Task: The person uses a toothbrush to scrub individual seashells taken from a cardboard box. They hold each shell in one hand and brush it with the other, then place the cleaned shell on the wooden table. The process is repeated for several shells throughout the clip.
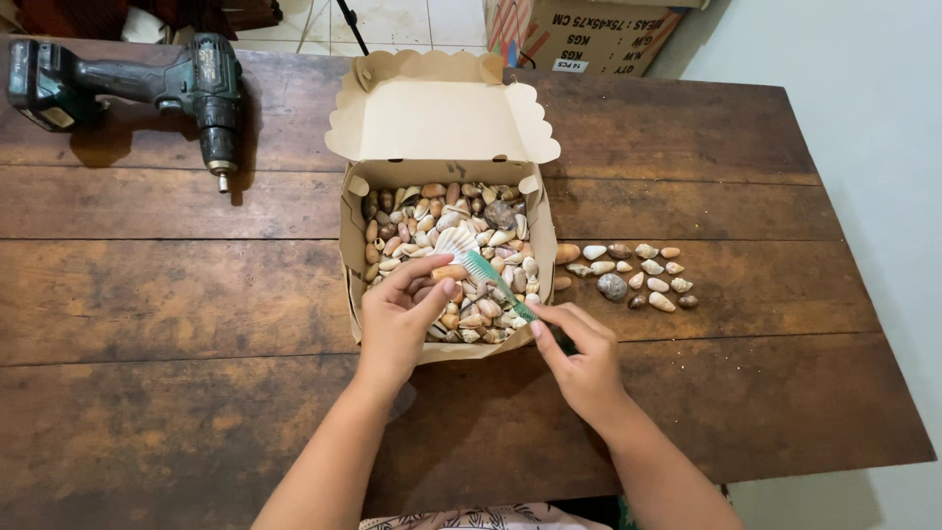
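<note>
Fingers [429, 285] of the left hand [397, 319] pinch a small orange-tan shell [449, 272] over the open cardboard box [349, 236]. The right hand [584, 363] closes thumb and fingers around a green toothbrush [496, 283], its bristles against the shell. The box sits mid-tabletop [177, 294], lid flaps folded back, heaped with mixed seashells [442, 211] too many to count. Just right of the box lie roughly fifteen loose shells [633, 275]. One cordless drill [147, 83] lies far left.
</note>
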